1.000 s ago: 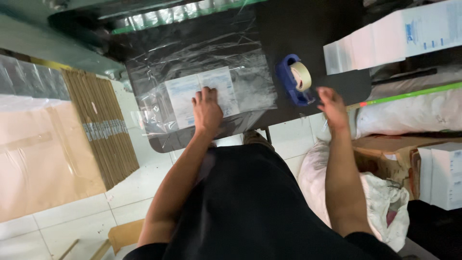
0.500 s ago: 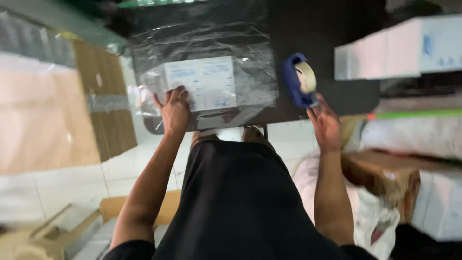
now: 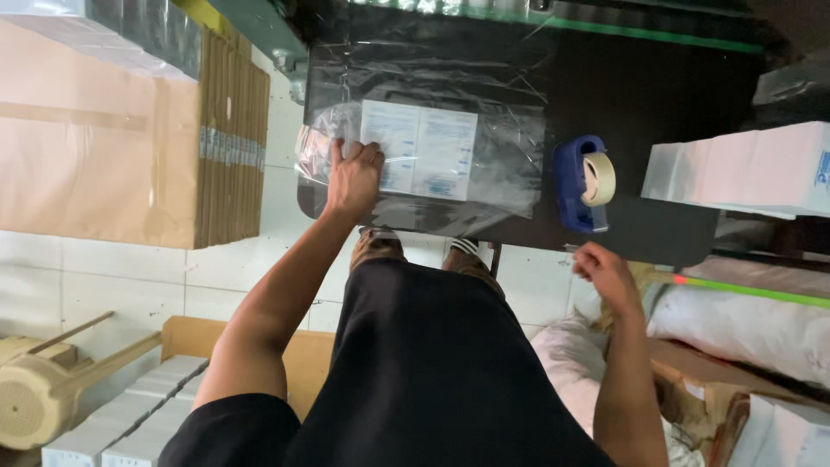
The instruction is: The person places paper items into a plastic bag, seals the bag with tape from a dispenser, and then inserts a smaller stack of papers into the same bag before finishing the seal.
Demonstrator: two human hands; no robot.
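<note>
Two hands are seen at the near edge of the black table (image 3: 657, 173). Right hand (image 3: 605, 272) is curled loosely just off that edge, nothing visibly gripped. Left hand (image 3: 353, 177) is pressed flat, fingers spread, on the near-left corner of the white flat box (image 3: 421, 149), which is lain mid-table inside a clear plastic bag (image 3: 484, 112). Box is judged light and fairly stiff; film slippery and crinkly, so it is best pinned through the film at box edges, not the loose plastic. Blue tape dispenser (image 3: 584, 183) is stood right of the box. Versus half a second ago: right hand is drawn back from the dispenser; left is kept on the box.
</note>
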